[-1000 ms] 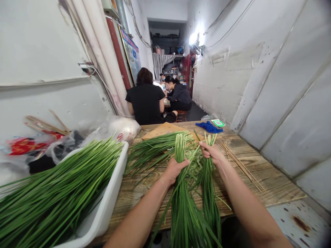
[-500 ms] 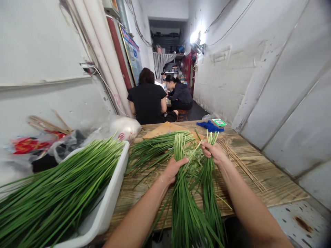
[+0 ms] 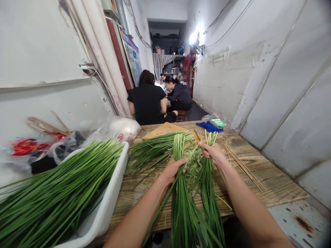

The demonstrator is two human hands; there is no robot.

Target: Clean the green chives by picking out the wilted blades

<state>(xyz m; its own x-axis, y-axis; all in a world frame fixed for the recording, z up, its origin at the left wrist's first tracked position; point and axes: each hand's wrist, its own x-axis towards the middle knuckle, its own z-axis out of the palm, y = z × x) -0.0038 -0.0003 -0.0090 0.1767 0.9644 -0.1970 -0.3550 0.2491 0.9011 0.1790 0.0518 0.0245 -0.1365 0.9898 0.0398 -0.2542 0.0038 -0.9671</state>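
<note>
My left hand [image 3: 176, 168] is closed round a thick bunch of garlic chives [image 3: 182, 206], pale stem ends up and green leaves hanging over the table's near edge. To its right, my right hand [image 3: 212, 152] grips a thinner bunch of chives [image 3: 209, 193]. Its thumb and fingertips also pinch a pale stalk that slants down toward the left bunch. Between and behind the hands lies a heap of pale trimmings [image 3: 194, 160]. Another pile of chives [image 3: 160, 146] rests on the table just beyond my left hand.
A white tub [image 3: 113, 193] heaped with chives stands at the left, plastic bags [image 3: 124, 127] behind it. On the wooden table [image 3: 274, 172] are thin sticks [image 3: 243, 165], a blue cloth [image 3: 210, 126], a QR-code card [image 3: 218, 122] and a brown board [image 3: 165, 129]. Several people sit beyond.
Both hands keep their grip on the chives and stay in nearly the same place. The hanging leaves of the left bunch have shifted slightly, and the view has moved a little.
</note>
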